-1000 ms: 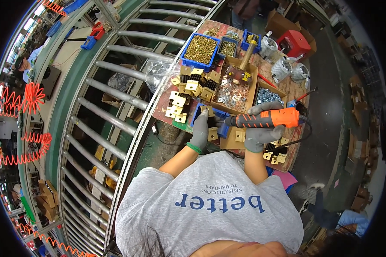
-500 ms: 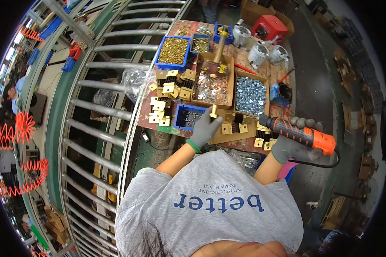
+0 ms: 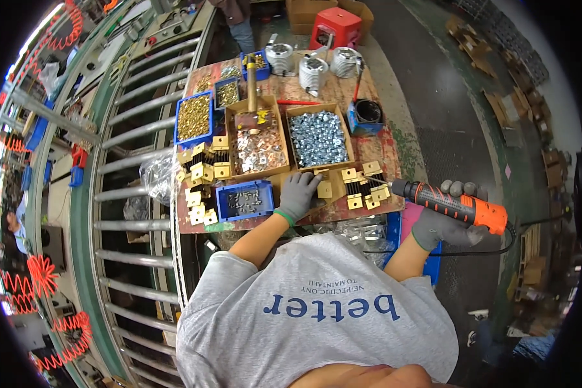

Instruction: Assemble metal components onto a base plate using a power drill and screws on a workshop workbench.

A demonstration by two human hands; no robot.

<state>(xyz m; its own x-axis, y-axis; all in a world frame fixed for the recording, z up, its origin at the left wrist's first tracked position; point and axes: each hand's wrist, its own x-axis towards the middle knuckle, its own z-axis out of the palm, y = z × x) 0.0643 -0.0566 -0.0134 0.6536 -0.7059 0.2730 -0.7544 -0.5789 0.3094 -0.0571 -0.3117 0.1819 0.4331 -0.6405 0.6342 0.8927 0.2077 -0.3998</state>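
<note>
My left hand [image 3: 297, 195], in a grey glove with a green cuff, lies palm down near the table's front edge. Its fingers are curled over a brass-coloured block piece [image 3: 324, 189], and its palm side is hidden. My right hand [image 3: 451, 227], gloved alike, is wrapped round an orange-and-black power screwdriver [image 3: 459, 205]. The tool is nearly level, its tip pointing left toward a brass-and-black block assembly [image 3: 362, 191]; whether they touch cannot be made out. Just left of my left hand sits a blue bin [image 3: 270, 185] with small dark parts.
Boxes of silvery nuts [image 3: 317, 138] and coppery washers [image 3: 258, 147] stand beyond my hands, a hammer [image 3: 251, 97] lying across the latter. More brass blocks [image 3: 204, 169] lie left. Farther back are a bin of brass parts [image 3: 194, 118], ribbed metal cylinders [image 3: 313, 72] and a red stool [image 3: 336, 26]. A roller conveyor [image 3: 136, 225] runs left.
My left hand has come down onto the brass piece at the table's front, from holding a narrow brass-coloured part raised. My right hand keeps the screwdriver. The head view has shifted.
</note>
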